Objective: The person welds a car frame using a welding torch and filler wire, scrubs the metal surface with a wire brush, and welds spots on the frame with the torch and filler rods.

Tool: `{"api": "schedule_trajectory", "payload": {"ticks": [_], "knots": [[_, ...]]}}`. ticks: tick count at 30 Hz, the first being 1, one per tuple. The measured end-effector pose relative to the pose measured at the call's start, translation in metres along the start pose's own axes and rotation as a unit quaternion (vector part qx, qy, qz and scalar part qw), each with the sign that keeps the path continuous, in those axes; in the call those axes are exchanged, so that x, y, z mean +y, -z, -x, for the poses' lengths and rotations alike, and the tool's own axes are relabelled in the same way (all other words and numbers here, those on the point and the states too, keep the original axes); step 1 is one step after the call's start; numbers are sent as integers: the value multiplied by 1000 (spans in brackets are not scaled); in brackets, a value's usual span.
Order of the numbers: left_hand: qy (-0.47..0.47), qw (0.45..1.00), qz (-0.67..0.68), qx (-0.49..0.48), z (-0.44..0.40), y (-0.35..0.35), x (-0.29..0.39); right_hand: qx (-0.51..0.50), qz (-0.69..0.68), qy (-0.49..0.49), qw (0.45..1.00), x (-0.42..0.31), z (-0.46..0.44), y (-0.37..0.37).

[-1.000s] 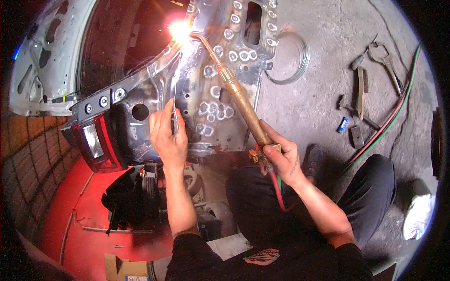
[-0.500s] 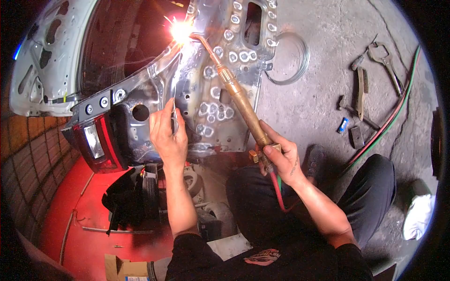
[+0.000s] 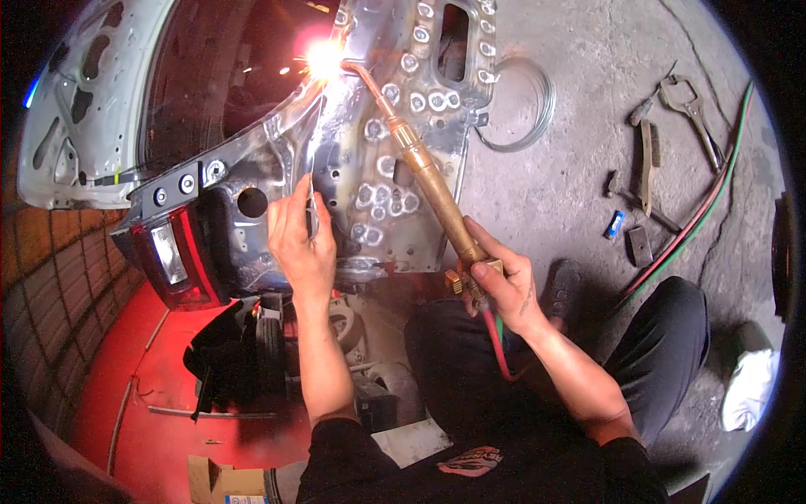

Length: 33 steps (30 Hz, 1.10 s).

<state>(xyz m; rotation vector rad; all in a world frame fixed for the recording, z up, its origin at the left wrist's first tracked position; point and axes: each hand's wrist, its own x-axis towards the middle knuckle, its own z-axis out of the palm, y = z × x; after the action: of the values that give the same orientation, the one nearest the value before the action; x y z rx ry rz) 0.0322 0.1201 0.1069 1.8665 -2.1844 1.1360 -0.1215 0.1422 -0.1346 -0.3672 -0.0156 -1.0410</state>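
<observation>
Left of frame centre, my left hand (image 3: 302, 244) pinches a filler rod (image 3: 314, 147); my right hand (image 3: 504, 281), right of centre, wraps the brass welding torch (image 3: 432, 181). Both tools point toward the glare (image 3: 325, 59) on the steel panel (image 3: 403, 231), upper centre; I'd hold the tip steady, feeding rod evenly.

Wooden brush (image 3: 646, 172), locking clamp (image 3: 694, 107), hammer (image 3: 666, 222), blue object (image 3: 615, 223) on grey floor (image 3: 579, 181)
</observation>
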Motion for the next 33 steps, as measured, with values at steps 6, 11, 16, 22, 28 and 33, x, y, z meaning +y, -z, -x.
{"api": "schedule_trajectory", "payload": {"ticks": [6, 11, 16, 22, 28, 33], "knots": [[-3, 1000, -1, 4, 1, -1, -1, -8, 36, -8, 999, -1, 0, 3], [-1, 1000, 1, 4, 0, -1, -2, -4, 30, -21, 999, -2, 0, 2], [5, 1000, -2, -1, 2, 0, -1, -8, 14, -14, 1000, -1, 0, 2], [7, 1000, 6, -2, 3, 0, -2, -9, 25, -15, 1000, 0, -1, 5], [5, 1000, 8, 3, 4, 0, -4, -12, 5, -9, 1000, -1, -1, 4], [8, 1000, 7, 3, 4, 0, -3, -3, 24, -9, 1000, -4, -2, 3]]}}
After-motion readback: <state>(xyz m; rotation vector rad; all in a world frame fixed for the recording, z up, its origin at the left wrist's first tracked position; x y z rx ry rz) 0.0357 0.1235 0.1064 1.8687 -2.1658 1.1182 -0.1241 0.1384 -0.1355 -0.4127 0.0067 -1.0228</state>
